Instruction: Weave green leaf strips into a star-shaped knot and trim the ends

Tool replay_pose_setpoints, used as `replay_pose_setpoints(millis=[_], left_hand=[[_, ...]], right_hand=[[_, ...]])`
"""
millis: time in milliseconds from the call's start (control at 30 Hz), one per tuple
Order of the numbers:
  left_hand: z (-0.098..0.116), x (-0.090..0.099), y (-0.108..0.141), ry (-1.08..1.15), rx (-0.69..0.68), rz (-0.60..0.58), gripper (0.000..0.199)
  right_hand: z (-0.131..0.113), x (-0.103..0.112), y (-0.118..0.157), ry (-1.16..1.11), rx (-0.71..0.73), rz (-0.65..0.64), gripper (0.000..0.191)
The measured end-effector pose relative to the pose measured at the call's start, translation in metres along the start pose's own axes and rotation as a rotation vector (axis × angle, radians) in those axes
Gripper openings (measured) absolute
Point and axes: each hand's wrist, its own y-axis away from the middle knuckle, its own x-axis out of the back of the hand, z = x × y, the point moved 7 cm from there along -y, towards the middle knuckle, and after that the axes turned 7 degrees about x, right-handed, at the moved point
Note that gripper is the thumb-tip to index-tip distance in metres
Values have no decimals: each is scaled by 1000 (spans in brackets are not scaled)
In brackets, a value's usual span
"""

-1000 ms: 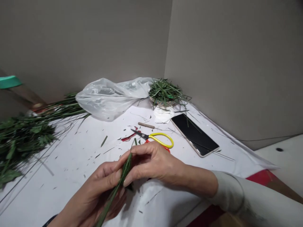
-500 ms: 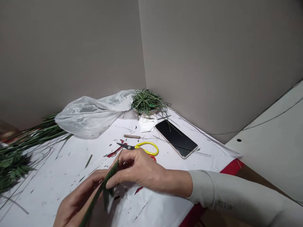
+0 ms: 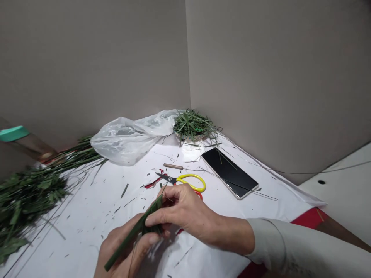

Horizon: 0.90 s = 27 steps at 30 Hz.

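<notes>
Folded leaf point(image 3: 130, 236) held aslant over table point(image 3: 87, 220): lower part in grip of left hand point(image 3: 111, 241), upper end pinched by right hand point(image 3: 188, 212). Scissors point(image 3: 189, 178) just beyond. Right forearm point(image 3: 236, 233) crosses near-right edge. Walls point(image 3: 246, 77) bound far corner, clippings point(image 3: 191, 124) heaped there; phone point(image 3: 230, 172) toward right corner.

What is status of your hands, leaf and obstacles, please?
Left hand, right hand: both holding green leaf. Scissors beyond, partly hidden by right hand. Nothing visibly blocking the leaf.
</notes>
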Motion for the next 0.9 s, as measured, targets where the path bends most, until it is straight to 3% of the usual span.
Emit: replay_pose_setpoints(millis=[200, 400, 500, 700, 900], left_hand=[[-1, -9, 0, 117, 79, -57, 31], [-2, -14, 2, 237, 97, -144, 32], [1, -16, 4, 286, 77, -155, 33], [4, -19, 4, 366, 72, -170, 42], [1, -24, -4, 446, 151, -255, 40]], right_hand=[[6, -8, 2, -14, 6, -80, 31], [7, -9, -1, -23, 15, -185, 16], [9, -10, 1, -26, 35, -174, 16], [4, -9, 6, 39, 147, -23, 18], [0, -12, 1, 98, 104, -89, 13]])
